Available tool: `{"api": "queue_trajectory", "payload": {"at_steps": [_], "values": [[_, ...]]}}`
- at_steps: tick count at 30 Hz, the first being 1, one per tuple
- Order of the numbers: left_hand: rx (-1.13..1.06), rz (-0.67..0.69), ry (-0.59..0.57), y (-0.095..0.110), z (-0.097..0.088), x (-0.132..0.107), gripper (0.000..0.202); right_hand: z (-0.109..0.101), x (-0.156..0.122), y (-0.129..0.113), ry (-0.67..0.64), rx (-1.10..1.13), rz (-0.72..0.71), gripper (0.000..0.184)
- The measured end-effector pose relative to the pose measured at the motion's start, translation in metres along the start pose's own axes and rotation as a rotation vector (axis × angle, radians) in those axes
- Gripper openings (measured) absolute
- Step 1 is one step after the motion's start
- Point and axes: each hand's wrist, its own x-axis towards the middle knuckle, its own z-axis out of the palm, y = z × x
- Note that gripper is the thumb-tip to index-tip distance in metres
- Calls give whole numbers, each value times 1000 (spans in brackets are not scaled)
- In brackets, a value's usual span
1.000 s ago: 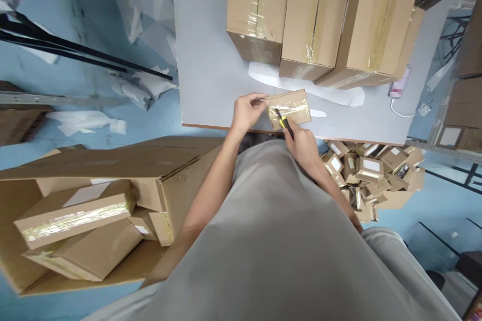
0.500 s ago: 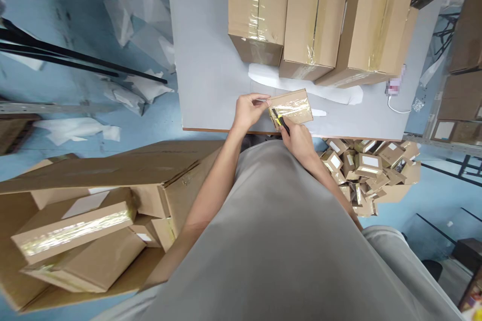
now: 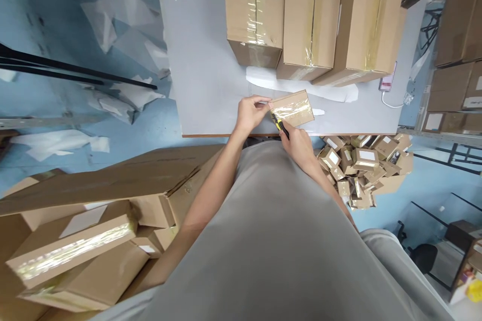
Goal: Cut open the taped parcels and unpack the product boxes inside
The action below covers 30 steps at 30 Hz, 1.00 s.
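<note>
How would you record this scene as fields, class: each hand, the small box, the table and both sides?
Left hand: fingertips at the left end of the small box
Right hand: gripping a yellow and black knife, tip by that same end
Small box: brown cardboard, shiny tape across it
Table: grey; large boxes, taped, beyond the small box
Left side: open carton holding boxes
Right side: heap of small boxes

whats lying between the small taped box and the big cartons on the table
In the head view, a long white strip lies on the gray tabletop between the small taped box and the big cartons; its material is unclear.
</note>
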Motion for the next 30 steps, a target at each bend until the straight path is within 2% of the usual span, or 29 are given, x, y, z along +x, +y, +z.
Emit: {"api": "queue_trajectory", "payload": {"at_steps": [11, 17, 22, 30], "values": [[18, 2, -22, 1, -1, 0, 20, -3, -5, -10, 7, -42, 53, 48], [64, -23, 40, -1, 5, 1, 17, -11, 6, -22, -16, -106, 60, 43], [119, -33, 108, -1, 8, 1, 15, -10, 19, -20, -26, -100, 0, 45], [83, -59, 129, -3, 13, -7, 16, -6, 2, -25, -68, -102, 43, 46]]}}
